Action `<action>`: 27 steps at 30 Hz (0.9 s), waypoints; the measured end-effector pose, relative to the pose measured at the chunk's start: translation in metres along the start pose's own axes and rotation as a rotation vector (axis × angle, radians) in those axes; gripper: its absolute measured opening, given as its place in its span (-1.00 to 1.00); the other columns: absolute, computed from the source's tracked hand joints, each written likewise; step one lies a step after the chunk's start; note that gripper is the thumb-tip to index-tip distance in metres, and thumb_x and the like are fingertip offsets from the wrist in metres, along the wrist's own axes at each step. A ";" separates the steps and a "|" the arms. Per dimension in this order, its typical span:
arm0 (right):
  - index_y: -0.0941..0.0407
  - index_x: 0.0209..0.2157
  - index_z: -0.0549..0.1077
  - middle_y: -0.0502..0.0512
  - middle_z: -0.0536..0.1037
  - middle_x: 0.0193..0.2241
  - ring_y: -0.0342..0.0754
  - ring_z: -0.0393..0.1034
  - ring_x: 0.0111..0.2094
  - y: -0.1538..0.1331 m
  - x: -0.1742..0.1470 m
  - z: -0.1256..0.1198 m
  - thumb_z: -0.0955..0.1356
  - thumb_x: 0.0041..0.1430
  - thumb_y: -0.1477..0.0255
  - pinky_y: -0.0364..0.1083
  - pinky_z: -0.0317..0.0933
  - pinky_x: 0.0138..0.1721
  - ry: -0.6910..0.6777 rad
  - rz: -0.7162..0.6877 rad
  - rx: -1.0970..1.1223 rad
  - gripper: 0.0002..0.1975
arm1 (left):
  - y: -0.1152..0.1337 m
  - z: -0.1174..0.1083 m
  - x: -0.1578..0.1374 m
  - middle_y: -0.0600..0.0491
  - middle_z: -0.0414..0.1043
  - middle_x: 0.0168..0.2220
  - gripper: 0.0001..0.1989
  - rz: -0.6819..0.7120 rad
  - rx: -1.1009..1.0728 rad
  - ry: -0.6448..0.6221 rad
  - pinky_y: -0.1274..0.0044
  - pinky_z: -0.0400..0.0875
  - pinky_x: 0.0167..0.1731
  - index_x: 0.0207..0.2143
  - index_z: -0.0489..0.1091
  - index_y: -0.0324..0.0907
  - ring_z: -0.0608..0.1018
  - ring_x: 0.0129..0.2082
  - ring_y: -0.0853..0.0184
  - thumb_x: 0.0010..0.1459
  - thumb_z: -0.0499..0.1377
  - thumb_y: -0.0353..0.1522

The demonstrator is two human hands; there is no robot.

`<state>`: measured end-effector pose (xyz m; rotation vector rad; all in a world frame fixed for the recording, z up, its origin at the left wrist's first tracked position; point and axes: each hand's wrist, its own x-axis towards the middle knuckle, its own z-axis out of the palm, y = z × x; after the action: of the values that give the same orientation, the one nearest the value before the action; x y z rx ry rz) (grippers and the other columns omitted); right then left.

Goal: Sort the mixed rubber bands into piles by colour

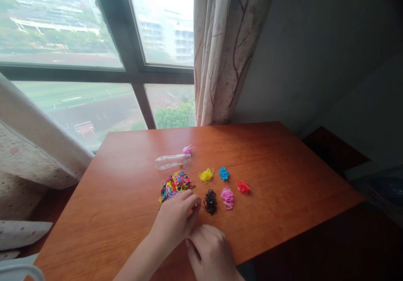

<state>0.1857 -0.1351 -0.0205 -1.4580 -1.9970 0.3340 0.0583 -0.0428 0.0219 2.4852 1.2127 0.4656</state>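
My left hand [178, 214] is over the table, between a mixed heap of small rubber bands [176, 183] and a pile of black bands [210, 201]. Its fingers are curled together, and what they hold, if anything, is hidden. Just below and to its right, my right hand [210, 247] is closed, thumb and fingertips close to the left hand; I cannot make out anything in it. Sorted by colour to the right of the heap lie yellow bands [206, 175], blue bands [223, 173], pink bands [227, 198] and red bands [243, 187]. The left hand covers the heap's lower edge.
A clear plastic bottle [171, 161] with a pink top [188, 149] lies on its side behind the heap. The wooden table [283, 205] ends at a window [135, 75] with curtains [220, 54]. A white curved object [23, 268] shows at lower left.
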 end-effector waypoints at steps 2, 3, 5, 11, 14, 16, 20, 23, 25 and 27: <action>0.05 -0.38 0.38 0.00 0.49 -0.48 -0.06 0.36 -0.44 0.002 -0.003 0.002 0.20 0.18 0.57 -0.10 -0.03 -0.40 0.019 -0.013 0.011 -0.81 | 0.003 0.005 0.009 0.07 0.47 -0.36 -0.82 0.023 0.021 -0.049 0.59 0.33 -0.39 -0.35 0.43 -0.10 0.53 -0.36 0.34 0.22 0.05 -0.46; 0.05 -0.38 0.38 0.00 0.48 -0.48 -0.06 0.36 -0.44 0.003 -0.004 0.003 0.20 0.17 0.58 -0.10 -0.03 -0.40 0.028 -0.014 0.014 -0.81 | 0.003 0.008 0.012 0.07 0.47 -0.37 -0.83 0.032 0.025 -0.060 0.59 0.32 -0.40 -0.35 0.43 -0.10 0.53 -0.36 0.33 0.21 0.06 -0.45; 0.05 -0.40 0.37 0.00 0.48 -0.49 -0.06 0.35 -0.44 0.004 -0.006 0.006 0.21 0.15 0.58 -0.09 -0.05 -0.40 0.044 -0.010 0.014 -0.82 | 0.003 0.012 0.016 0.09 0.46 -0.38 -0.84 0.046 0.029 -0.081 0.59 0.29 -0.42 -0.35 0.44 -0.09 0.52 -0.38 0.34 0.19 0.09 -0.46; 0.04 -0.40 0.35 -0.01 0.47 -0.49 -0.05 0.33 -0.44 0.005 -0.006 0.008 0.21 0.13 0.59 -0.08 -0.05 -0.39 0.042 -0.006 0.001 -0.82 | 0.000 0.019 0.017 0.10 0.45 -0.38 -0.84 0.061 0.034 -0.117 0.60 0.25 -0.45 -0.35 0.44 -0.09 0.50 -0.41 0.38 0.22 0.09 -0.44; 0.04 -0.39 0.36 -0.01 0.47 -0.48 -0.06 0.33 -0.44 0.004 -0.006 0.007 0.21 0.14 0.58 -0.09 -0.04 -0.39 0.036 -0.004 0.002 -0.83 | -0.001 0.018 0.016 0.09 0.45 -0.37 -0.84 0.054 0.031 -0.118 0.59 0.28 -0.44 -0.32 0.45 -0.08 0.51 -0.40 0.36 0.23 0.08 -0.44; 0.04 -0.38 0.36 -0.01 0.47 -0.48 -0.06 0.34 -0.44 0.004 -0.006 0.007 0.22 0.14 0.58 -0.09 -0.03 -0.38 0.036 -0.006 0.004 -0.83 | -0.002 0.016 0.015 0.09 0.46 -0.37 -0.84 0.047 0.029 -0.118 0.59 0.29 -0.43 -0.32 0.46 -0.09 0.52 -0.40 0.35 0.23 0.08 -0.43; 0.04 -0.38 0.36 -0.01 0.47 -0.49 -0.06 0.34 -0.44 0.004 -0.005 0.007 0.23 0.14 0.58 -0.11 -0.01 -0.38 0.038 -0.009 0.005 -0.84 | -0.002 0.014 0.013 0.09 0.48 -0.35 -0.85 0.037 0.018 -0.113 0.59 0.31 -0.42 -0.30 0.47 -0.08 0.54 -0.38 0.35 0.22 0.10 -0.43; 0.04 -0.37 0.37 0.00 0.48 -0.48 -0.06 0.35 -0.43 0.004 -0.005 0.006 0.23 0.15 0.58 -0.12 0.01 -0.37 0.029 -0.008 0.010 -0.84 | -0.002 0.011 0.012 0.09 0.49 -0.34 -0.85 0.031 0.011 -0.101 0.58 0.34 -0.39 -0.29 0.47 -0.07 0.55 -0.35 0.33 0.22 0.10 -0.43; 0.04 -0.34 0.39 -0.01 0.49 -0.47 -0.06 0.36 -0.43 0.004 -0.004 0.005 0.23 0.16 0.57 -0.12 0.01 -0.37 0.019 -0.009 0.017 -0.83 | -0.003 0.006 0.010 0.08 0.49 -0.35 -0.84 0.020 0.009 -0.092 0.58 0.35 -0.39 -0.31 0.47 -0.08 0.56 -0.36 0.33 0.24 0.09 -0.42; 0.03 -0.32 0.39 -0.01 0.49 -0.48 -0.06 0.35 -0.44 0.003 -0.003 0.003 0.22 0.17 0.57 -0.12 0.00 -0.38 0.011 -0.002 0.021 -0.82 | -0.006 0.001 0.005 0.07 0.49 -0.35 -0.81 0.006 0.000 -0.063 0.58 0.36 -0.40 -0.33 0.46 -0.09 0.56 -0.37 0.33 0.25 0.06 -0.42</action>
<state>0.1867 -0.1366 -0.0253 -1.4418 -1.9803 0.3439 0.0573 -0.0358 0.0187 2.4843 1.1811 0.3853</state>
